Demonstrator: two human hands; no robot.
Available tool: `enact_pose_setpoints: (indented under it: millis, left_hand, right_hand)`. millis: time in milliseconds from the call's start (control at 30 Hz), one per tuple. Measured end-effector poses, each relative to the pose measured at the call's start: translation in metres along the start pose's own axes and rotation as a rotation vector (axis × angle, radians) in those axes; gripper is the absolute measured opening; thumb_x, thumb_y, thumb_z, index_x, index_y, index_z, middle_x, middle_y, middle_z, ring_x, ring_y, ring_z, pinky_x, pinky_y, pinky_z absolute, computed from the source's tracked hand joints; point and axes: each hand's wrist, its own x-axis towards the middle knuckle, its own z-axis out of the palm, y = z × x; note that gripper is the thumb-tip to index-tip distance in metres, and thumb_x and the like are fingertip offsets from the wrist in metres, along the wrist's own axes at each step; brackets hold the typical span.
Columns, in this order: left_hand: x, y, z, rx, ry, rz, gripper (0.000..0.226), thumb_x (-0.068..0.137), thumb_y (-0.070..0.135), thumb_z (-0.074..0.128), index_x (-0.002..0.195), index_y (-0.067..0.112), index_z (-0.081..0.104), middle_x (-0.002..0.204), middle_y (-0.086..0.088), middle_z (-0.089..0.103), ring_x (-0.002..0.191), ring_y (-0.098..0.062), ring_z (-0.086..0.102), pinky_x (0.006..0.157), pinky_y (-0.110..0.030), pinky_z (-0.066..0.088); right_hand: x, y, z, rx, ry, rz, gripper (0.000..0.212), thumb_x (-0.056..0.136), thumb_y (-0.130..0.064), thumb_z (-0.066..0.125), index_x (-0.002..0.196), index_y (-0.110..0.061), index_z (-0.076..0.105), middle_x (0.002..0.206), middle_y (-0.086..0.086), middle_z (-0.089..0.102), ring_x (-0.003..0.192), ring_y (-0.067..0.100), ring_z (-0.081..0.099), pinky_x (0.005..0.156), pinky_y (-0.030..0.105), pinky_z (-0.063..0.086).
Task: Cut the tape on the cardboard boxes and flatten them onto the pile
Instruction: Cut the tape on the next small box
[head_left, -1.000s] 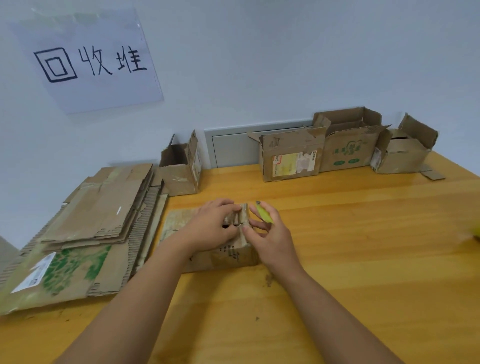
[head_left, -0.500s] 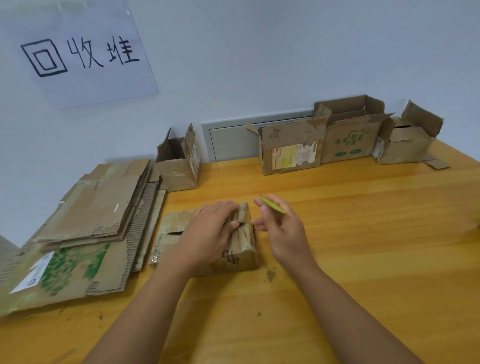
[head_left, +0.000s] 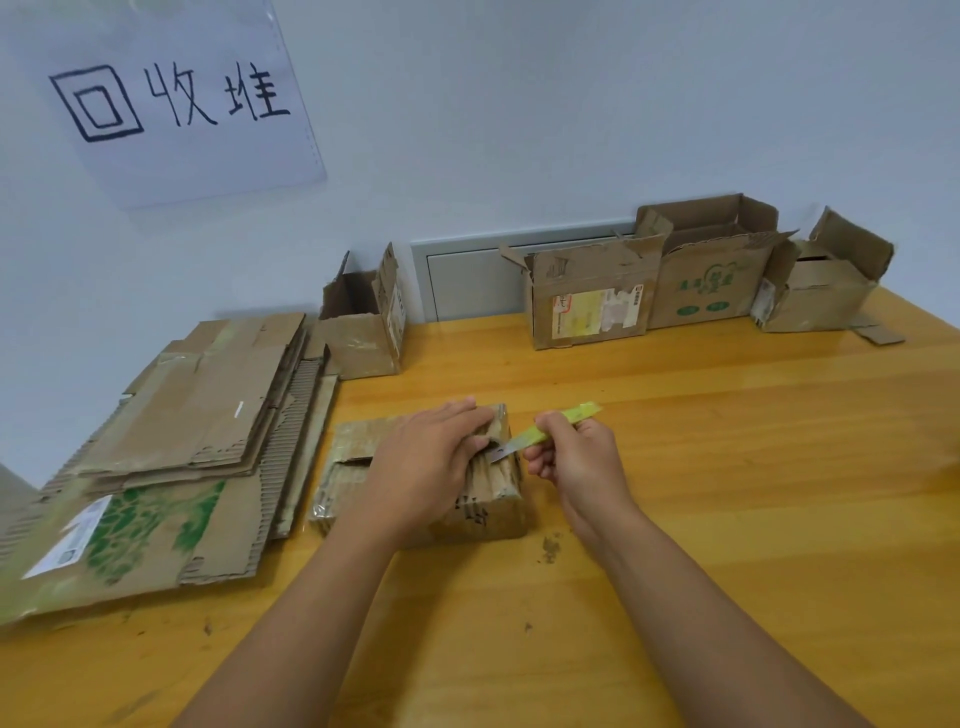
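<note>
Yellow wooden table (head_left: 727, 467), pale wall behind. Small taped brown cardboard box (head_left: 488, 512) sits mid-table, just right of the flattened cardboard pile (head_left: 197, 415). Left hand (head_left: 431, 462) presses down flat on the box top (fingers straight). Right hand (head_left: 576, 460) grips a yellow-green utility knife (head_left: 550, 428), blade tip at the box's right top edge.

A yellow wooden counter (head_left: 727, 467) carries a pile of flattened cardboard (head_left: 171, 447) at its left, a taped box (head_left: 483, 514) in the middle, and four opened boxes (head_left: 587, 301) along the wall edge.
</note>
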Motion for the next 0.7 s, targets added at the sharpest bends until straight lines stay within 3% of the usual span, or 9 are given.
enact_pose_setpoints:
  millis: [233,433,567,700]
  left_hand:
    - [0.000,-0.002,0.000,0.006,0.021,0.013,0.036,0.103,0.038,0.045,0.138,0.042,0.053,0.145,0.013,0.051,0.136,-0.007,0.041,0.107,-0.029,0.031]
    - [0.001,-0.003,0.002,0.002,0.016,-0.001,0.036,0.103,0.040,0.043,0.137,0.043,0.053,0.145,0.015,0.050,0.136,-0.006,0.040,0.108,-0.029,0.030]
    - [0.003,-0.004,0.003,0.021,0.014,0.002,0.036,0.103,0.042,0.041,0.138,0.044,0.051,0.146,0.016,0.049,0.137,-0.006,0.040,0.109,-0.030,0.031]
    - [0.002,-0.004,0.003,0.013,0.021,0.005,0.036,0.103,0.042,0.041,0.137,0.044,0.052,0.145,0.015,0.051,0.136,-0.006,0.041,0.109,-0.032,0.034]
  right_hand:
    - [0.020,-0.006,0.008,-0.060,0.070,0.093,0.015,0.095,-0.017,0.058,0.085,-0.005,0.056,0.050,0.001,0.055,0.044,0.012,0.047,0.051,0.030,0.040]
    - [0.034,-0.005,0.013,-0.064,0.108,0.065,0.017,0.093,-0.021,0.059,0.090,-0.014,0.044,0.062,0.004,0.032,0.054,0.017,0.027,0.058,0.037,0.024]
    - [0.030,0.001,0.015,-0.053,0.087,0.057,0.019,0.092,-0.020,0.059,0.082,-0.012,0.045,0.057,0.002,0.039,0.049,0.016,0.032,0.054,0.035,0.027]
    - [0.027,0.003,0.021,-0.070,0.173,0.044,0.023,0.095,-0.020,0.057,0.080,-0.010,0.044,0.068,0.009,0.045,0.060,0.022,0.038,0.061,0.039,0.032]
